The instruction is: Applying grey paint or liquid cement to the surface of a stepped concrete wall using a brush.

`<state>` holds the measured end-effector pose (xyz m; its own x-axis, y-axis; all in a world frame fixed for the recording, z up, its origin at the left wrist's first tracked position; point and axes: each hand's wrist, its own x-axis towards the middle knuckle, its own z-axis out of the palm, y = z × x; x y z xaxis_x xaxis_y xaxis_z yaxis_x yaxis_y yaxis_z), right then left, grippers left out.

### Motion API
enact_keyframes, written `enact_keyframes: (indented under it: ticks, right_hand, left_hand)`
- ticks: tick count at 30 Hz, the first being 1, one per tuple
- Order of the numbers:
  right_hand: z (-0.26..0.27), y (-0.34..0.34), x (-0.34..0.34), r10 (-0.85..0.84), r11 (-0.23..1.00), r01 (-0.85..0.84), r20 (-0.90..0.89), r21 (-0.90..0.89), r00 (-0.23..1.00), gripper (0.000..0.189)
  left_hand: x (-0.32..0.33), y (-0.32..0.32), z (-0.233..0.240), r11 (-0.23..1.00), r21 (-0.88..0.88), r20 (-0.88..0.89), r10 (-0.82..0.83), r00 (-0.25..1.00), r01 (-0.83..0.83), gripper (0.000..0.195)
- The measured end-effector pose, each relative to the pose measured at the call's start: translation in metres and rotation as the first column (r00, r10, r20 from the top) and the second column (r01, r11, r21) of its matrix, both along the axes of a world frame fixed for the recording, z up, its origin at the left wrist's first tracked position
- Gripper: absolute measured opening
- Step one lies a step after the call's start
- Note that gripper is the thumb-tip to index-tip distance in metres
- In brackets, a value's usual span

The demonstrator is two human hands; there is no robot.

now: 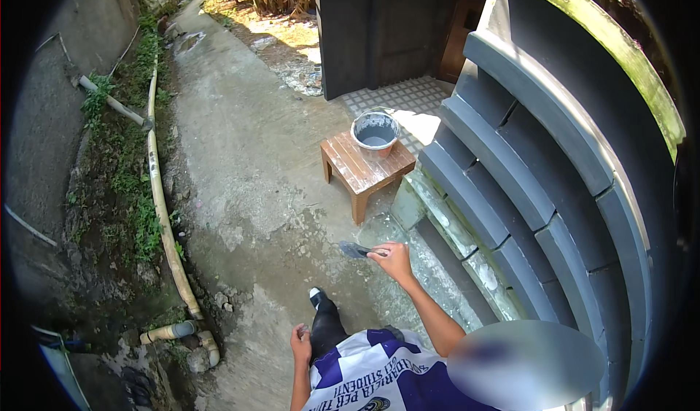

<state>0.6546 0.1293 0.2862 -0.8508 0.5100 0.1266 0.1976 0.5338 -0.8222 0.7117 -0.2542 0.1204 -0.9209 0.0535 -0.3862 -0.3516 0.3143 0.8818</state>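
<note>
My right hand (392,259) grips the handle of a paintbrush (354,249), its dark, paint-coated bristles pointing left over the concrete path. Beside my left thigh hangs my left hand (301,341), fingers loosely curled; whether anything small is in it cannot be told. Ahead of me a white-rimmed bucket (375,147) of grey paint stands on a low brown stool (355,162) spattered with white. To the right rise curved steps (506,165) painted grey, with dark upright faces. The lowest step edge (445,214) shows worn, patchy green and white.
Along the left, a long pale pipe (158,192) runs beside weeds and a wall (44,126). A dark gate panel (350,33) stands beyond the stool, by a tiled floor (383,93). Far up the path a person (172,28) appears to crouch.
</note>
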Motion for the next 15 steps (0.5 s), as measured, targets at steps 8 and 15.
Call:
enact_keyframes:
  ticks: [8, 15]
  right_hand:
    - [-0.031, 0.013, -0.089, -0.311, 0.950, 0.307, 0.072, 0.053, 0.948, 0.020]
    - [-0.032, 0.073, -0.183, -0.442, 0.896, 0.443, 0.142, 0.025, 0.886, 0.027]
  left_hand:
    - [-0.230, 0.036, 0.008, 0.982, 0.144, 0.019, -0.127, 0.992, 0.123, 0.026]
    - [-0.390, 0.108, 0.000, 0.973, 0.090, 0.152, -0.226, 0.962, 0.214, 0.026]
